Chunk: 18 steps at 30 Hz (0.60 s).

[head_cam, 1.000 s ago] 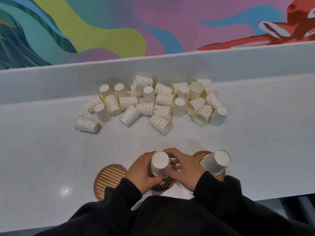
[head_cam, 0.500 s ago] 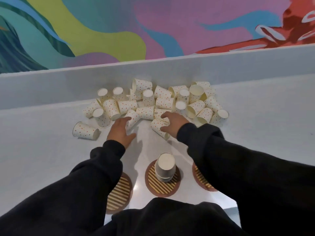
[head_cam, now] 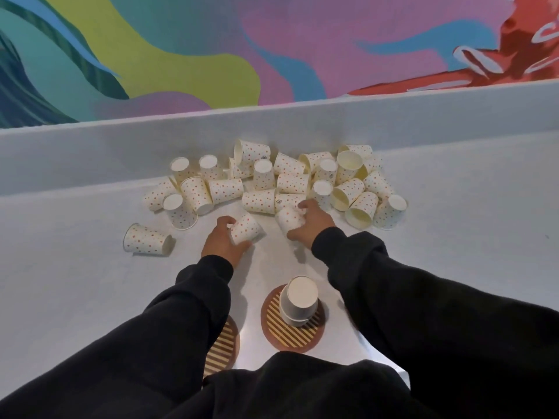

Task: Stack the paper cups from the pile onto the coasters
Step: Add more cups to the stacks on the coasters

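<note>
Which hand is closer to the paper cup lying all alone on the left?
Left. The left hand, gripping one cup, is just right of the lone cup; the right hand is farther right, gripping another cup.

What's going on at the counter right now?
A person in black sleeves is reaching into the pile of dotted paper cups. The left hand grips one cup, and the right hand grips a second cup at the pile's near edge. A short stack of upside-down cups stands on the middle coaster. The left coaster is partly hidden under a sleeve; its visible part bears no cup.
</note>
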Available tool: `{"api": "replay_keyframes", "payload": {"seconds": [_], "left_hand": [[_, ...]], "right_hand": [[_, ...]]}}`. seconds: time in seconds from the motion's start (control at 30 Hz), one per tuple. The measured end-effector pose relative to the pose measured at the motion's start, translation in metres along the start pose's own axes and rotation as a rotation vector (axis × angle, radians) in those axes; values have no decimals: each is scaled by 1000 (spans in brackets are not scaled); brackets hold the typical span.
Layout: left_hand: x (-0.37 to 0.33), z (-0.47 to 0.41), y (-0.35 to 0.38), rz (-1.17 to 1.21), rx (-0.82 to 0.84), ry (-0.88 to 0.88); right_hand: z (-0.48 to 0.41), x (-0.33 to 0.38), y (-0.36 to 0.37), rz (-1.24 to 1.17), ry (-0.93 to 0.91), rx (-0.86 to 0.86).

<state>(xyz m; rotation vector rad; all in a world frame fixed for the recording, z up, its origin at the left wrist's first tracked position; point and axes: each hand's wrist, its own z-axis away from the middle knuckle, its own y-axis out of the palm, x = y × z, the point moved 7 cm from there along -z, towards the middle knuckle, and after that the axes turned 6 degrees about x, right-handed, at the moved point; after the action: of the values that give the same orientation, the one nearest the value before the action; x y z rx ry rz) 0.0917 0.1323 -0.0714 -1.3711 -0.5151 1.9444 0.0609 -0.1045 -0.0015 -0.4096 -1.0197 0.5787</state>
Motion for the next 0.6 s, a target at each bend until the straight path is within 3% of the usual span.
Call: {"api": "replay_keyframes", "payload": {"seconds": [0.13, 0.2, 0.33, 0.6], "left_hand": [[8, 14, 9, 44, 28, -43], [13, 23, 13, 68, 23, -60], [19, 43, 17, 130, 2, -83], [-16, 92, 1, 468, -66, 85]], "right_hand": [[57, 27, -37, -470, -215, -67], [94, 34, -46, -537, -341, -9], [148, 18, -33, -411, -466, 88], [143, -41, 27, -201, -419, 148]]}}
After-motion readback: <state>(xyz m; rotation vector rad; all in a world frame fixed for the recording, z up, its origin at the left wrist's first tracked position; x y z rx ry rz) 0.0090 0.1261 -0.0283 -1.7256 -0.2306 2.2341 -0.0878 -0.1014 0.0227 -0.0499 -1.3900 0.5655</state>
